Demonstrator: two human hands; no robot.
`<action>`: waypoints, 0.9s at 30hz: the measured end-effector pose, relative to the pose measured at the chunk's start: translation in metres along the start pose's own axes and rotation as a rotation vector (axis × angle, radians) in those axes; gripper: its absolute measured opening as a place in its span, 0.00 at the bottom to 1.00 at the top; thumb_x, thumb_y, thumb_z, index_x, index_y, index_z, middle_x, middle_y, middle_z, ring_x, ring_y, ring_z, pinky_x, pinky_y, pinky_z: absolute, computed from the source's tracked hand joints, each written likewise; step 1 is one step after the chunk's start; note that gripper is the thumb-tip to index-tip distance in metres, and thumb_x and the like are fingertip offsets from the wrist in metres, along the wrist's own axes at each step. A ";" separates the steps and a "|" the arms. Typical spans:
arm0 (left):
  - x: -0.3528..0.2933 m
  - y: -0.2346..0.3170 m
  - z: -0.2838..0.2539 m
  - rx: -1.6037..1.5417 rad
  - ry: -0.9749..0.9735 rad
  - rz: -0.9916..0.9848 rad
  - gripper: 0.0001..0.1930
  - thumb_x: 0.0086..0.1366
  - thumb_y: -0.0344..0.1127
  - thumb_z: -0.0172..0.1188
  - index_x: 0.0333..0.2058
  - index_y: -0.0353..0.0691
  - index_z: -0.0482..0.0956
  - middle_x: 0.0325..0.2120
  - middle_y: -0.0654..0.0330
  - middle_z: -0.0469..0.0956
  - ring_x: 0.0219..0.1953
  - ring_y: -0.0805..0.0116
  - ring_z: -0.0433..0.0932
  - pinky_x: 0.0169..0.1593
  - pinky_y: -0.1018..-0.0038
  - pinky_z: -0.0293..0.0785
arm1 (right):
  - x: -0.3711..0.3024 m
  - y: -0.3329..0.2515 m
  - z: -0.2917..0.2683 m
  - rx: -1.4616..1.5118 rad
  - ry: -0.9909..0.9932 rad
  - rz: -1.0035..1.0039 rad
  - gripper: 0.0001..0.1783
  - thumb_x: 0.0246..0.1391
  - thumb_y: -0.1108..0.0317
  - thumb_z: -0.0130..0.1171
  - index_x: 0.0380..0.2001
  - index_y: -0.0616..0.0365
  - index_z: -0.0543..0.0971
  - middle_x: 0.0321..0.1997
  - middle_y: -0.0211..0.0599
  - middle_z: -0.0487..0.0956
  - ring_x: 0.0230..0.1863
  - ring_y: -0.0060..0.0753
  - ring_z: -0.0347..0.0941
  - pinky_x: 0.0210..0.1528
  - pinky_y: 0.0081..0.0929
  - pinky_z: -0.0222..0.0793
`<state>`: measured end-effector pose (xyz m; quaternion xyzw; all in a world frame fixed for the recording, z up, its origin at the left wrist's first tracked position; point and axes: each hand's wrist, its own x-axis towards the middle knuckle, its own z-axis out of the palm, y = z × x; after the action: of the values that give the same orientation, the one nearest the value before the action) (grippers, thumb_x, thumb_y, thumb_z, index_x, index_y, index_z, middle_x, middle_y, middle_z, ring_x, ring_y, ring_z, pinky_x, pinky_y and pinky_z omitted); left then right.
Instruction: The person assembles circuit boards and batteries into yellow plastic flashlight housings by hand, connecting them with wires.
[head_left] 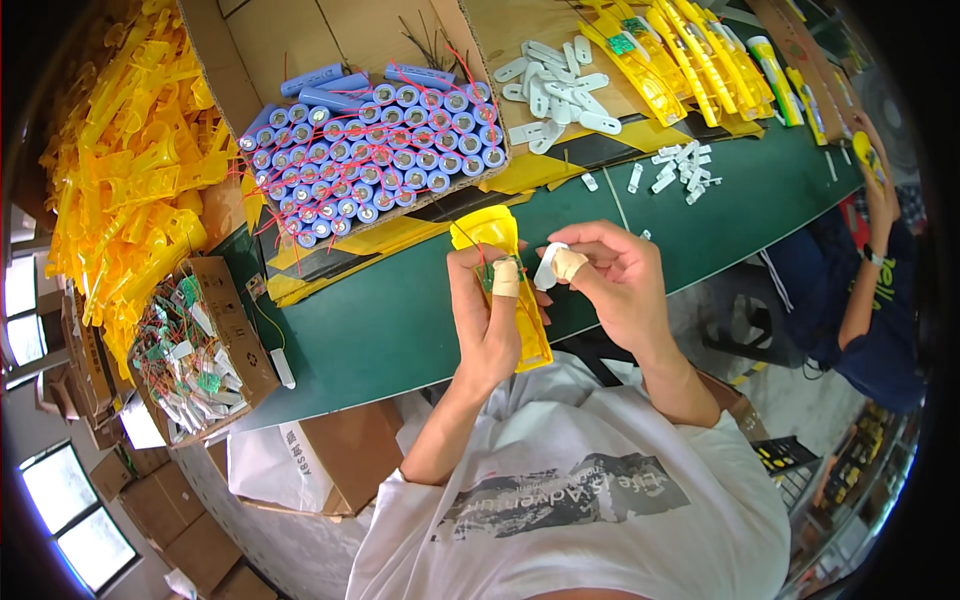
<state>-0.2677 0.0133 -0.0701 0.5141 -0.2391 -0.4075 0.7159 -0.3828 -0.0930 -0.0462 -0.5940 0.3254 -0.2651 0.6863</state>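
Nearest is the person's white printed shirt (600,500). Above it, the left hand (485,315) has its grip closed around a long yellow casing (532,338), held tilted in front of the chest, with a bit of green board and wire showing by the thumb. Just beside the casing, the right hand (630,285) pinches a small white piece (545,272) between thumb and fingers. Both thumbs wear tan wraps. Beyond the hands stretches the green desk (350,350); a carton (238,315) of wired boards sits at its left. Farther on lie small clear parts (685,170), then a cardboard box (300,35) with blue cells (400,150) and red wires, a pile of white oval plates (560,95) and, to the right, more yellow casings (690,60). At far right, a co-worker's hand (880,190) holds a yellow item.
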 end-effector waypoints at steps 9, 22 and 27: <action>0.002 -0.002 0.001 0.106 -0.053 0.067 0.17 0.65 0.23 0.57 0.48 0.42 0.61 0.39 0.53 0.75 0.32 0.68 0.78 0.34 0.74 0.77 | 0.004 0.002 -0.002 0.176 0.012 0.028 0.08 0.55 0.77 0.62 0.38 0.68 0.79 0.34 0.40 0.83 0.31 0.22 0.81 0.34 0.19 0.78; 0.002 0.009 -0.007 -0.263 -0.157 -0.179 0.11 0.70 0.31 0.51 0.46 0.45 0.59 0.35 0.54 0.74 0.27 0.69 0.78 0.26 0.76 0.76 | 0.006 0.020 -0.008 0.457 -0.289 0.169 0.14 0.53 0.77 0.67 0.43 0.67 0.77 0.37 0.36 0.82 0.37 0.20 0.79 0.41 0.20 0.78; 0.000 -0.001 -0.004 -0.085 -0.061 -0.130 0.05 0.74 0.34 0.43 0.46 0.43 0.59 0.34 0.54 0.73 0.25 0.69 0.77 0.24 0.75 0.76 | 0.006 0.017 -0.006 0.251 -0.141 0.131 0.16 0.50 0.76 0.68 0.43 0.65 0.78 0.38 0.36 0.83 0.38 0.21 0.80 0.43 0.19 0.77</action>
<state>-0.2646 0.0155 -0.0721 0.4851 -0.2094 -0.4784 0.7014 -0.3840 -0.0985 -0.0641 -0.4981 0.2789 -0.2161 0.7921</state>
